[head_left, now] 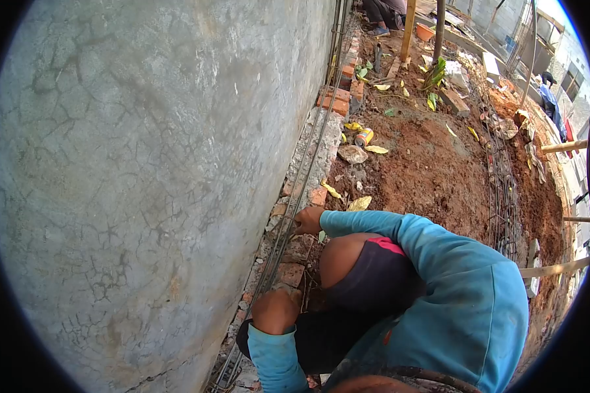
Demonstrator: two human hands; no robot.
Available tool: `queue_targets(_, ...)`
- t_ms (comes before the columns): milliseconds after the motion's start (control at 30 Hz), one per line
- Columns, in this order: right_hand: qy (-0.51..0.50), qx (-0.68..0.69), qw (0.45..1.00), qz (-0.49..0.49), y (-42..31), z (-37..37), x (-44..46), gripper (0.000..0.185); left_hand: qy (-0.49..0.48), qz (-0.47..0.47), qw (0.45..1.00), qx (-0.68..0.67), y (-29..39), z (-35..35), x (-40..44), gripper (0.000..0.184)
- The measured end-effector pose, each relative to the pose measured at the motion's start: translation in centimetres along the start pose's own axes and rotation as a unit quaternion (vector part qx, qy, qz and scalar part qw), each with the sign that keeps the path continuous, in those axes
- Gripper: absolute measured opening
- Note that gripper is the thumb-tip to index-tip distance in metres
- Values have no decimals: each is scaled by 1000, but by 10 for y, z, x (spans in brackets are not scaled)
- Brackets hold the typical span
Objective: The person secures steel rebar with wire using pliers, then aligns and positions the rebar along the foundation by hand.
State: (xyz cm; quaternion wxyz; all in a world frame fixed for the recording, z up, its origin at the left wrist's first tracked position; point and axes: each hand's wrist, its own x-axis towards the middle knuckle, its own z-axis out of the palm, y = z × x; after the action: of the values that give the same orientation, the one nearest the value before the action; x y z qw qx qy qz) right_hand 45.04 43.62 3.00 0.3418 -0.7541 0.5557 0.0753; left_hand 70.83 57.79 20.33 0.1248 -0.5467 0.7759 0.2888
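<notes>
My right hand [308,221] reaches to the long steel reinforcing bars [299,190] that run along the foot of the wall. Its fingers are curled in at the bars; whatever they grip is too small to make out. Nearer to me, my left hand [276,310] bends down beside the same bars, its fingers hidden below the wrist. Bricks and rough mortar [290,274] lie under the bars between my two hands. My bent knee [349,259] is close to the right hand.
A cracked grey wall [144,164] rises on the left. Red soil [426,164] lies to the right, with leaves, stones and a yellow can [364,137]. More reinforcing bars [501,183] lie beyond. Wooden posts [408,29] stand farther off, near another person's legs [381,14].
</notes>
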Motion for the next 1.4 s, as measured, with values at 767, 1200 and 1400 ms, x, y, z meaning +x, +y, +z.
queue_targets(767, -15, -31, 999, -33, 10, -5, -46, 50, -66, 8, 996, 51, 5, 0, 19, 45)
queue_targets(1200, 123, 49, 974, -184, -49, -114, -122, 24, -101, -3, 994, 46, -17, 18, 50, 48)
queue_targets(1400, 341, 3, 898, -277, -169, -173, -188, 23, -157, -32, 982, 98, -42, 37, 98, 44)
